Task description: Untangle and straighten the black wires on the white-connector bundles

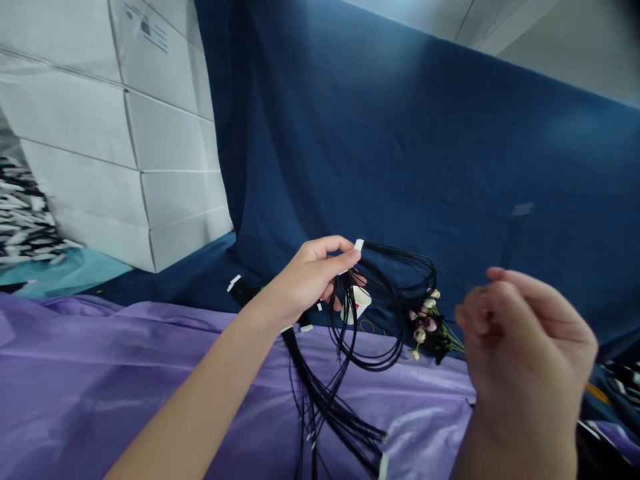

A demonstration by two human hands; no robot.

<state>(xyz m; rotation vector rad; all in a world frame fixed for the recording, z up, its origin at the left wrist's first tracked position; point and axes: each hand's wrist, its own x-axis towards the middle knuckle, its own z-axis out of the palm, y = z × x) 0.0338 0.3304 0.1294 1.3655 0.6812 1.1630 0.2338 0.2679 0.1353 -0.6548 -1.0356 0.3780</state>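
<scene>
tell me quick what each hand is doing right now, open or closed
left hand: grip closed on the black cords, pinched near a white tag
right hand: closed, fingers curled, blurred; cannot tell if it holds anything

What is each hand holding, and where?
Left hand pinches the black cords at the white tag on their loop. Right hand is curled and blurred; cannot tell.

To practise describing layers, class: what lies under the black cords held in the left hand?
The black cords trail over a purple cloth. The left hand pinches their upper loop. Whatever the cloth covers cannot be seen.
</scene>
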